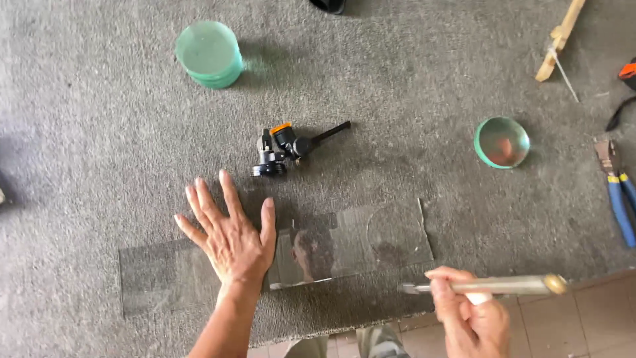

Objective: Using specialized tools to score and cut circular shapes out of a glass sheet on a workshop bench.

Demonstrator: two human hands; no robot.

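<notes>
A long clear glass sheet (pixel 344 248) lies on the grey carpet (pixel 99 132) near its front edge, with a circle scored near its right end. My left hand (pixel 230 235) presses flat on the sheet, fingers spread. My right hand (pixel 467 311) grips a metal-handled glass cutter (pixel 490 286), held level just off the sheet's lower right corner, tip pointing left. A black circle-cutting tool with an orange part (pixel 286 148) rests on the carpet just beyond my left hand.
A stack of round green glass discs (pixel 209 53) sits at the back left. A single round glass disc (pixel 501 142) lies at the right. Blue-handled pliers (pixel 617 192) and a wooden stick (pixel 562 36) lie at the right edge. Tiled floor (pixel 596 318) shows at the bottom right.
</notes>
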